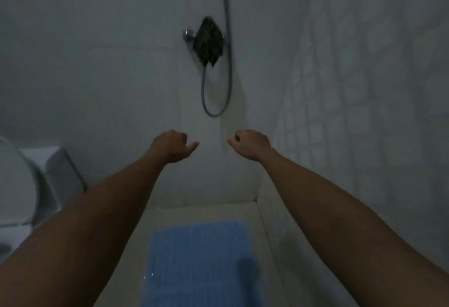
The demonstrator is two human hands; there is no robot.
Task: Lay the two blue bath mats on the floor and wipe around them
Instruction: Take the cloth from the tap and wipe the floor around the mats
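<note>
A blue bath mat (199, 260) lies flat on the pale shower floor, running from the middle of the view to the bottom edge. Only this one mat shows. Both my arms reach straight out toward the back wall, well above the mat. My left hand (170, 145) is curled into a loose fist with the thumb sticking out to the right, and it holds nothing. My right hand (250, 142) is curled the same way, thumb pointing left, also with nothing in it. A dark cloth (208, 41) hangs on the shower tap, high above both hands.
A grey shower hose (228, 68) loops down the back wall from the chrome tap (188, 34). A white toilet (21, 185) with its cistern stands at the left. A tiled wall (364, 88) closes in the right side. The room is dim.
</note>
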